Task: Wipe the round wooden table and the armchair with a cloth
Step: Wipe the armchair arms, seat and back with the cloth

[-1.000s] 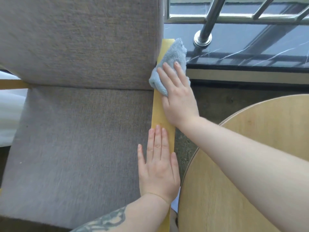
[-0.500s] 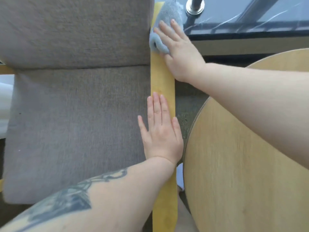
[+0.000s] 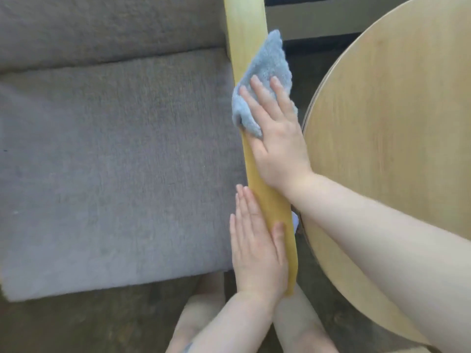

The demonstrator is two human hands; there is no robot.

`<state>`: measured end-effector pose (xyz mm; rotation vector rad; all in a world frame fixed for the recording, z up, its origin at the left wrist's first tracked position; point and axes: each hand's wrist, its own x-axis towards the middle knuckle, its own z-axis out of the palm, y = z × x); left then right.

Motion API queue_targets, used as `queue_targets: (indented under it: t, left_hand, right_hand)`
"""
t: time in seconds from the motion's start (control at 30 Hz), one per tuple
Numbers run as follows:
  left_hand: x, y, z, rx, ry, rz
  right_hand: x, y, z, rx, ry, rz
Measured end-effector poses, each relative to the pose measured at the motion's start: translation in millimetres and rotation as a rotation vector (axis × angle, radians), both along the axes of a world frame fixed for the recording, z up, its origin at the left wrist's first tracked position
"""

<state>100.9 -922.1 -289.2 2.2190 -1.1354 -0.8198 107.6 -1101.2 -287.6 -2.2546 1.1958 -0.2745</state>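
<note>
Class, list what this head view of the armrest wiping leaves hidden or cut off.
- Armrest under the cloth: hidden by the cloth and the right hand.
- Table: cut off by the right and top edges.
- Armchair: backrest cut off by the top edge.
- Left hand thumb: hidden by the hand.

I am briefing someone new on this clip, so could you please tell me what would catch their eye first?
First, the right hand pressing a blue cloth flat on the yellow wooden armrest at centre. Nearer the camera, the left hand rests flat along the same armrest. The grey seat cushion fills the left and the round table the right.
</note>
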Motion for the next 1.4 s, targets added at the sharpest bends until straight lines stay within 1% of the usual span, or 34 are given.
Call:
queue_targets:
  t: [0.03,0.1,0.17,0.2,0.23,0.3,0.33,0.4,0.5,0.57,0.63,0.67,0.73,0.8,0.87,0.93,0.97,1.03,1.1,1.13,1.17,1.2,1.27,1.3,1.33,1.37,1.4]
  left_hand:
    - [5,6,0,-0.006,0.006,-0.057]
    - [21,16,1,-0.030,0.060,-0.181]
    - [37,21,3,-0.054,0.193,-0.257]
    - [42,21,5,-0.055,0.251,-0.275]
    - [45,19,6,-0.056,0.289,-0.278]
    - [48,15,8,-0.067,0.324,-0.266]
    - [51,12,9,-0.081,0.316,-0.271]
    - [60,-1,4,-0.133,0.222,-0.317]
    - [69,-29,-6,-0.153,-0.074,-0.471]
    - [67,-40,-10,-0.124,-0.213,-0.538]
    - [69,-43,-10,-0.099,-0.281,-0.585]
    - [70,-43,-9,-0.081,-0.320,-0.612]
    - [69,-42,-4,-0.036,-0.397,-0.637]
    - [64,-41,0,-0.022,-0.462,-0.624]
    - [60,-41,2,-0.010,-0.507,-0.620]
    - [59,-43,2,0.011,-0.559,-0.628]
    - [61,-43,2,0.021,-0.583,-0.630]
    - [61,-41,6,0.000,-0.580,-0.668]
    - [55,-30,10,-0.030,-0.544,-0.797]
    - [52,-21,10,-0.044,-0.537,-0.877]
    - [49,-13,10,-0.055,-0.542,-0.931]
    - [47,-6,10,-0.061,-0.547,-0.979]
    - [49,5,12,-0.055,-0.561,-1.078]
    - [56,7,13,-0.056,-0.571,-1.141]
    - [65,7,14,-0.070,-0.575,-1.220]
    - [73,5,15,-0.094,-0.573,-1.301]
    - [79,2,16,-0.109,-0.563,-1.363]
  right_hand:
    - [-11,28,2,0.014,-0.017,-0.020]
    - [-43,77,8,0.044,-0.015,0.050]
    - [-51,82,9,0.064,-0.045,0.067]
    - [-44,74,8,0.076,-0.076,0.007]
    - [-31,64,6,0.098,-0.099,-0.097]
    - [-8,51,9,0.198,-0.164,-0.330]
    - [-6,58,10,0.196,-0.165,-0.396]
    - [-24,99,15,0.136,-0.106,-0.465]
    - [-45,179,20,0.024,0.007,-0.553]
    - [-34,191,14,-0.026,0.079,-0.652]
    - [-16,178,18,-0.023,0.098,-0.739]
    - [-16,179,18,-0.038,0.119,-0.735]
    - [-34,206,15,-0.062,0.167,-0.625]
    - [-52,240,14,-0.047,0.159,-0.590]
    - [-45,238,15,-0.019,0.082,-0.694]
    - [-26,210,16,0.033,0.010,-0.853]
    - [-23,204,17,0.049,-0.024,-0.892]
    - [-28,224,12,0.022,-0.037,-0.876]
    - [-31,264,14,0.036,-0.142,-0.933]
    - [-26,276,18,0.047,-0.213,-1.012]
    - [-20,272,20,0.071,-0.328,-1.111]
    - [-12,257,22,0.127,-0.500,-1.288]
    - [-5,227,30,0.357,-0.924,-1.797]
    - [-5,222,33,0.490,-1.109,-1.992]
    - [-5,225,34,0.688,-1.303,-2.097]
    - [-6,232,38,0.841,-1.459,-2.105]
    - [-7,237,42,0.919,-1.556,-2.081]
